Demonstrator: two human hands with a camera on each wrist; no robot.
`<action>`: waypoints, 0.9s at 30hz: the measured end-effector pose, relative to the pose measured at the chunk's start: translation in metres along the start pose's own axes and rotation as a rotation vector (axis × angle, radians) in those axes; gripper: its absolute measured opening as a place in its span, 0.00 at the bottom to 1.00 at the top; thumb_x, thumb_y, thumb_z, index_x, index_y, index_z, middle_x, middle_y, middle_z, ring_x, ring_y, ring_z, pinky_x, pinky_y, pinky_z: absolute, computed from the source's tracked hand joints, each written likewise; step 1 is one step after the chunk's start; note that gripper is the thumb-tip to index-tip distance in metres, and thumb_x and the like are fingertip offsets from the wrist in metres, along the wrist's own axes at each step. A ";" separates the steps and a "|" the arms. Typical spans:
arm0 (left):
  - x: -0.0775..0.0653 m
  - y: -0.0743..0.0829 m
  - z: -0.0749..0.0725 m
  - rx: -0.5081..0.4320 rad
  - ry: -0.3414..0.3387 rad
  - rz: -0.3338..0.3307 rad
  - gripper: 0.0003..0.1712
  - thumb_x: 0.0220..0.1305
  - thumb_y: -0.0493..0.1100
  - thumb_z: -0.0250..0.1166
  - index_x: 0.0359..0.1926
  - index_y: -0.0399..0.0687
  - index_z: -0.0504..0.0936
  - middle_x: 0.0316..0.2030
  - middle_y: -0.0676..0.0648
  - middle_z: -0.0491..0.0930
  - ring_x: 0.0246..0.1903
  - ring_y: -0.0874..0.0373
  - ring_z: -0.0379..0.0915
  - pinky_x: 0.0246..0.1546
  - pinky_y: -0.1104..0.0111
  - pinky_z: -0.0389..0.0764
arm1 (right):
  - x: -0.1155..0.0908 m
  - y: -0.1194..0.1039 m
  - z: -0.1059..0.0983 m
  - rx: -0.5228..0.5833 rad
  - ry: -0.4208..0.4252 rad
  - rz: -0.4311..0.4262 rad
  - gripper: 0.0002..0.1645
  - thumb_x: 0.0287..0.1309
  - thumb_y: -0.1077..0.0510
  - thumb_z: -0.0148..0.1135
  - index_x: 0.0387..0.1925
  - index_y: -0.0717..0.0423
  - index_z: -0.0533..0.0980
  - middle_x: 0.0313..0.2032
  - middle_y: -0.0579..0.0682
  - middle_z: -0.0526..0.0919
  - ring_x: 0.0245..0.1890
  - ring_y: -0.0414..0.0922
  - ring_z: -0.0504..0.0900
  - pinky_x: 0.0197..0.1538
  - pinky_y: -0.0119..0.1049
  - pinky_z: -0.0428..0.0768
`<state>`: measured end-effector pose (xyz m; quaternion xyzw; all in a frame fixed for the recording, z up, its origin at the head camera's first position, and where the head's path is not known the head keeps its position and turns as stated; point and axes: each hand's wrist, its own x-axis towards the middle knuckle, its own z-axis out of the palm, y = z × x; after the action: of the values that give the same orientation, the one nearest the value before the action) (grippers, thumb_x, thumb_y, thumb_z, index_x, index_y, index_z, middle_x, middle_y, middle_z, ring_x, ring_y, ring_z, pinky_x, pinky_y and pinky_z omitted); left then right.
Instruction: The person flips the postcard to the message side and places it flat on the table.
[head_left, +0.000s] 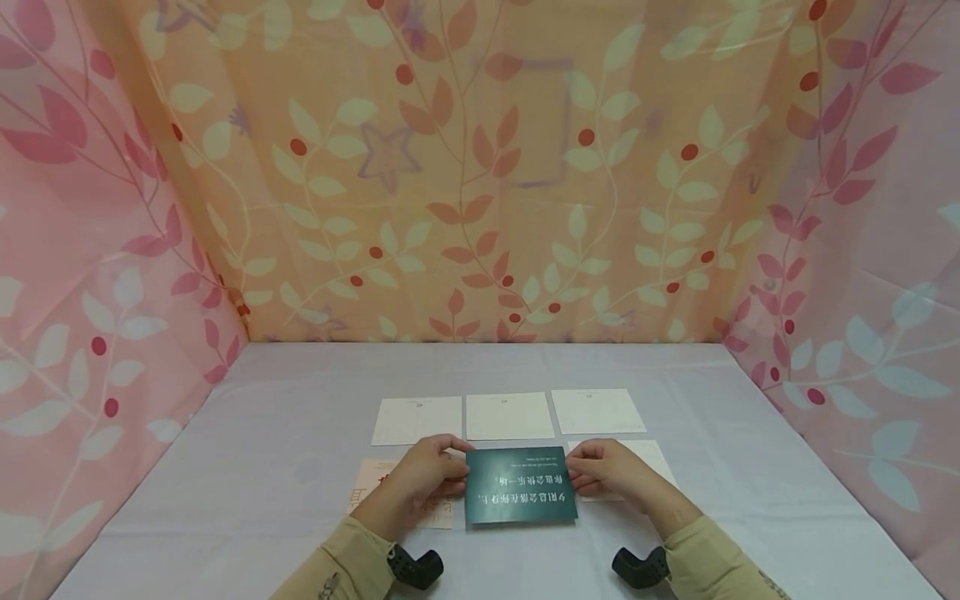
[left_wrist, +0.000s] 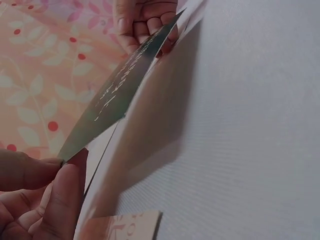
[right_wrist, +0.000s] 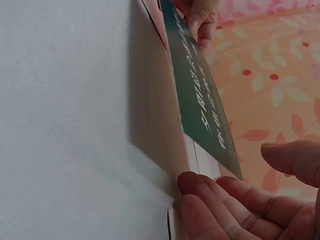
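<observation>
A dark green postcard point(head_left: 521, 485) with white printed characters, upside down from here, is raised above the white table in the head view. My left hand point(head_left: 420, 483) pinches its left edge between thumb and finger, plain in the left wrist view. By the opposite edge is my right hand point(head_left: 615, 475). In the right wrist view its thumb point(right_wrist: 295, 161) stands apart from the card, and the fingers lie at the card's corner. Beneath my left hand lies a cream card with reddish print point(head_left: 367, 479), partly covered. A white card point(head_left: 656, 458) is partly hidden behind my right hand.
Three white cards, left point(head_left: 417, 421), middle point(head_left: 510, 417) and right point(head_left: 597, 412), lie in a row farther back on the white tablecloth point(head_left: 225, 483). Patterned cloth point(head_left: 480, 250) encloses the table at the back and both sides.
</observation>
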<state>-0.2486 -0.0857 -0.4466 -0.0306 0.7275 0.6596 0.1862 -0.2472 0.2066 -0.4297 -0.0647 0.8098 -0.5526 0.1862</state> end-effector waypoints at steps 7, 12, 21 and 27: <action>0.003 0.004 0.000 0.022 0.008 0.005 0.18 0.55 0.31 0.61 0.48 0.44 0.75 0.30 0.42 0.77 0.22 0.59 0.74 0.28 0.69 0.80 | 0.004 0.002 0.003 -0.005 -0.014 -0.040 0.12 0.54 0.60 0.61 0.35 0.67 0.74 0.27 0.50 0.80 0.26 0.44 0.79 0.32 0.40 0.81; 0.004 0.006 0.000 0.031 0.015 0.012 0.17 0.55 0.33 0.61 0.48 0.45 0.76 0.32 0.42 0.79 0.23 0.58 0.75 0.29 0.69 0.80 | 0.007 0.004 0.002 -0.006 -0.006 -0.041 0.09 0.53 0.64 0.60 0.34 0.67 0.73 0.23 0.50 0.79 0.21 0.43 0.78 0.28 0.39 0.80; 0.003 0.010 -0.002 0.060 0.001 0.046 0.17 0.56 0.35 0.62 0.49 0.43 0.75 0.32 0.44 0.80 0.25 0.57 0.76 0.30 0.68 0.80 | 0.010 0.004 0.002 0.018 0.036 -0.022 0.04 0.54 0.65 0.59 0.31 0.63 0.72 0.23 0.50 0.79 0.23 0.43 0.77 0.29 0.38 0.80; 0.003 0.009 -0.001 0.058 -0.010 0.041 0.18 0.55 0.34 0.62 0.49 0.41 0.73 0.31 0.44 0.80 0.24 0.57 0.75 0.30 0.68 0.80 | 0.013 0.001 0.001 0.018 0.066 -0.028 0.04 0.54 0.66 0.59 0.33 0.64 0.72 0.24 0.51 0.80 0.23 0.43 0.78 0.29 0.38 0.80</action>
<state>-0.2543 -0.0845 -0.4386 -0.0070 0.7460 0.6420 0.1768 -0.2586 0.2024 -0.4339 -0.0561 0.8097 -0.5641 0.1519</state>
